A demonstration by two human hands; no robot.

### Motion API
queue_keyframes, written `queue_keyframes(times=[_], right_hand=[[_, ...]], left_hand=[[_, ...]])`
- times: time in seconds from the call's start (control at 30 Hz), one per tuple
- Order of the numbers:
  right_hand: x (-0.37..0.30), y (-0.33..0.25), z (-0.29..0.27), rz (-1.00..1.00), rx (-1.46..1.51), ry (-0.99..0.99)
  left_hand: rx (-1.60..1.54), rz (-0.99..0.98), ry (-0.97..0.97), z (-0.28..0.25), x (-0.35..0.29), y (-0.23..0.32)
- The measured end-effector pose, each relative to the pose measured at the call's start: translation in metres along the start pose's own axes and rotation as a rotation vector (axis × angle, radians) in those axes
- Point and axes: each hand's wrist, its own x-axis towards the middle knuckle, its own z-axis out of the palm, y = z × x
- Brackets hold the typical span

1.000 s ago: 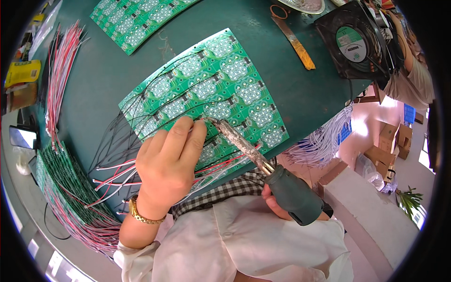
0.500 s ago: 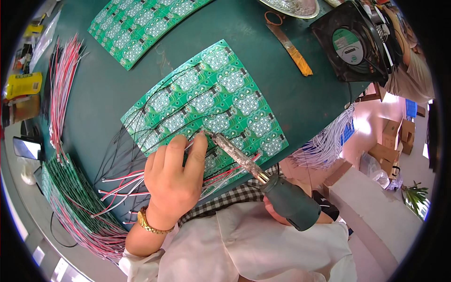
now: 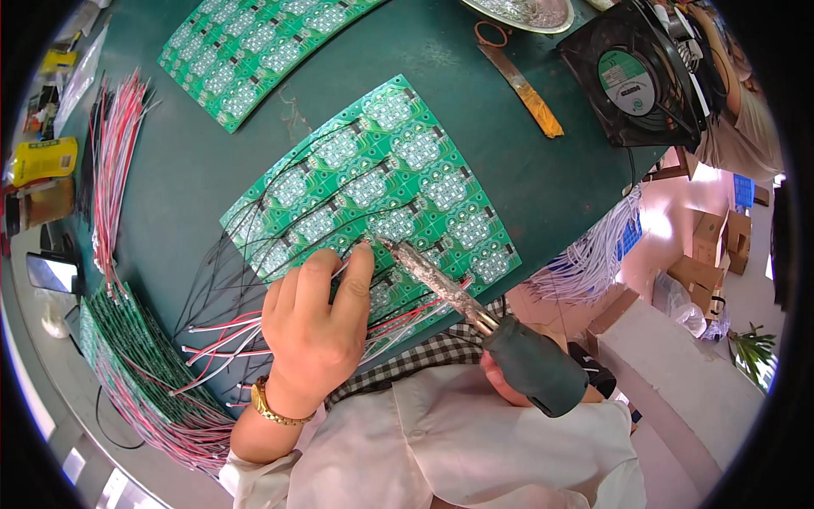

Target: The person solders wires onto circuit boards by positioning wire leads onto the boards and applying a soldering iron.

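A green circuit board panel (image 3: 413, 146) lies at an angle on the dark green table. My left hand (image 3: 314, 331), wearing a gold watch, rests over its near part, thumb and forefinger pinched on a thin wire (image 3: 342, 268). Just right of those fingertips is the tip of a soldering iron (image 3: 437, 288). Its dark handle is held in my right hand (image 3: 502, 379), which is mostly hidden behind it. Black wires (image 3: 225, 246) trail off the panel's left side. Red and white wires (image 3: 225, 327) stick out on both sides of my left hand.
Another panel (image 3: 263, 51) lies at the far left. Beside it are bundled red and white wires (image 3: 119, 161) and a stack of wired panels (image 3: 136, 356). At the far right stand a black fan (image 3: 632, 81), a blade with a taped handle (image 3: 521, 89) and a metal dish (image 3: 530, 13).
The soldering iron's handle has shifted slightly right, its tip staying near my left fingertips. My left hand keeps its pinch in almost the same place.
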Motion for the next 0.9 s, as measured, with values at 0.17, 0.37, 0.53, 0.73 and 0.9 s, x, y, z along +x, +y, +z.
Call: queue_keyframes(times=[0.17,0.37,0.53,0.73,0.9], right_hand=[[0.024,0.060,0.000,-0.530,0.229,-0.124],[0.022,0.058,0.004,-0.660,0.024,-0.059],[0.012,0.040,0.001,-0.503,-0.210,0.099],[0.003,0.015,-0.010,-0.661,-0.222,0.324],[0.037,0.030,-0.015,-1.300,0.141,0.458]], left_hand=[[-0.017,-0.012,-0.001,-0.002,0.002,0.001],[-0.023,-0.019,-0.008,-0.002,0.000,0.001],[-0.027,-0.010,-0.013,-0.001,0.002,0.002],[-0.012,-0.019,-0.005,-0.002,0.002,0.001],[-0.044,-0.006,0.009,-0.003,0.006,0.003]])
